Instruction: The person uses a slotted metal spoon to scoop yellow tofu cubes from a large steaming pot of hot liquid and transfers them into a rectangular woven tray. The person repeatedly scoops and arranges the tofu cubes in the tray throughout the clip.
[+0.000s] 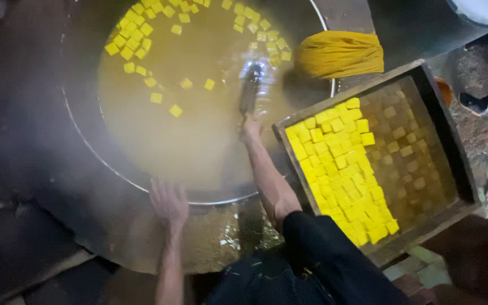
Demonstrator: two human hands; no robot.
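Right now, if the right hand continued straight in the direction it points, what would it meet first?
The right hand points up the picture along the dark utensil it grips, into the cloudy yellow-brown liquid of the big round metal vat. Beyond, probably the floating yellow cubes; depth unclear.

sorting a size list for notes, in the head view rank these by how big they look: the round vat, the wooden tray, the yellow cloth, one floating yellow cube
1. Round vat
2. Wooden tray, clearly smaller than the vat
3. Yellow cloth
4. Floating yellow cube, smallest by far

Bright yellow cubes (343,169) fill the dark wooden tray (425,226); murky ochre liquid (199,130).
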